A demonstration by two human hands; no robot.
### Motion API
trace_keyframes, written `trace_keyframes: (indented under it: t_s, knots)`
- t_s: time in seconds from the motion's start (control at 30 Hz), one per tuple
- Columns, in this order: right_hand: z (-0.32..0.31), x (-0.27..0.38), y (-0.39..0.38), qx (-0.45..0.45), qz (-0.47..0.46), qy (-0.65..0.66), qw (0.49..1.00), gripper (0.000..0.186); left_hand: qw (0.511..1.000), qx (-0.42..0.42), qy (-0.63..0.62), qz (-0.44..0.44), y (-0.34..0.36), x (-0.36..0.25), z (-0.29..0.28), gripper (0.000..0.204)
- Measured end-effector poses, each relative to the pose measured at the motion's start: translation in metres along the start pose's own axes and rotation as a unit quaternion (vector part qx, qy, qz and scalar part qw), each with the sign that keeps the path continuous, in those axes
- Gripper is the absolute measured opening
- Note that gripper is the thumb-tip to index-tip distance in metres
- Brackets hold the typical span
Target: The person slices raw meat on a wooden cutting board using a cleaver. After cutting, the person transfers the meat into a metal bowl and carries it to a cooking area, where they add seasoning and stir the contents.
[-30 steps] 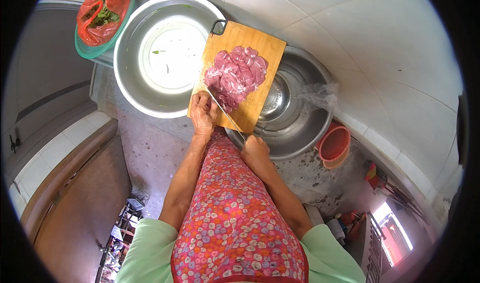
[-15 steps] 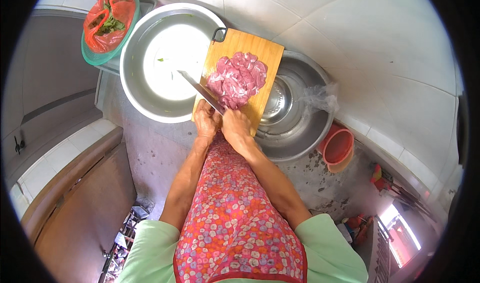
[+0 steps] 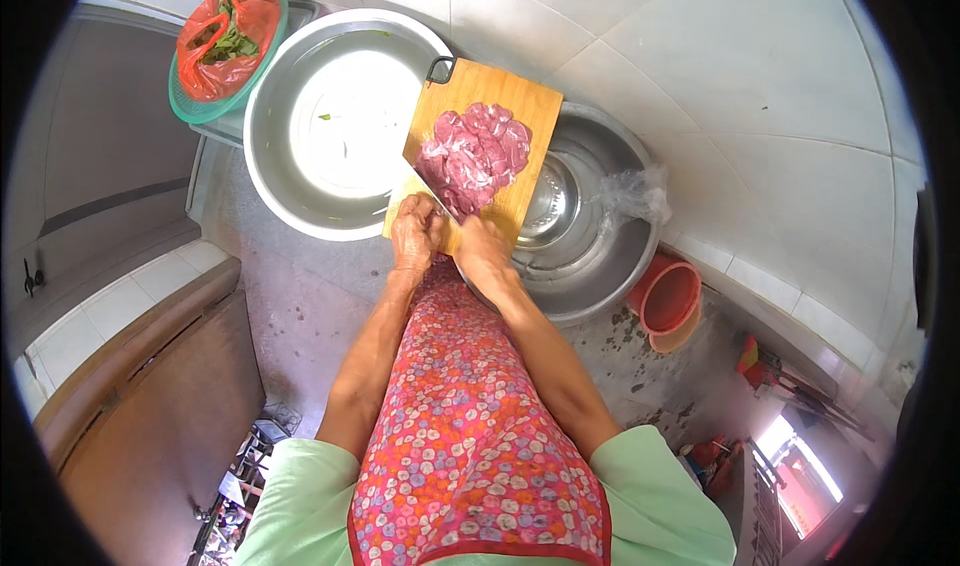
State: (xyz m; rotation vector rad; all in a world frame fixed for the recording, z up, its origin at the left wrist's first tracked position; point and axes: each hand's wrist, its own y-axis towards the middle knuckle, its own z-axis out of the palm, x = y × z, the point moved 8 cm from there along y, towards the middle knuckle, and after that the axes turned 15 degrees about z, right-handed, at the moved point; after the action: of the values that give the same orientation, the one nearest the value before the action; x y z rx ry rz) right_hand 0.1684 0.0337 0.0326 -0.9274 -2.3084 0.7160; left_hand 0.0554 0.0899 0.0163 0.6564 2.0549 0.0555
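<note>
While a green basket (image 3: 203, 112) holding a red plastic bag (image 3: 206, 80) of leaves stands far left, a shiny basin (image 3: 288, 194) comes next, its floor washed out by glare. The left hand (image 3: 415, 230) curls over the lower-left part of a wooden cutting board (image 3: 520, 90); whether it grips anything, I cannot tell. Sliced raw meat (image 3: 478, 154) is heaped mid-board. At the meat's lower-left edge, a knife (image 3: 432, 192) lies diagonally, tip toward upper left; the right hand (image 3: 482, 246) is closed around its handle, hiding it. Rightward, the board partly covers a grey basin (image 3: 612, 256) with crumpled clear plastic (image 3: 636, 196), beside a red bucket (image 3: 668, 301).
</note>
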Motion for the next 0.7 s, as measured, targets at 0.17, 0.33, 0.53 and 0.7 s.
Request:
trace_keyframes:
  t_s: [0.17,0.33,0.53,0.7]
  knots:
    - [0.007,-0.079,-0.02,0.035,0.056,-0.05,0.997,0.016,0.997,-0.057,0.018,-0.051,-0.007,0.012,-0.014,0.049]
    - [-0.006,-0.084,-0.041,-0.006,0.05,0.006,0.999,0.02,0.987,-0.119,-0.032,-0.103,-0.023,0.017,-0.029,0.047]
    - [-0.003,-0.072,-0.05,-0.021,0.003,-0.023,1.0,0.021,0.982,-0.084,-0.074,-0.15,-0.023,0.023,-0.016,0.033]
    - [-0.01,-0.078,-0.05,-0.032,0.033,-0.016,0.999,0.019,0.995,-0.043,0.088,-0.031,-0.011,0.006,-0.017,0.02]
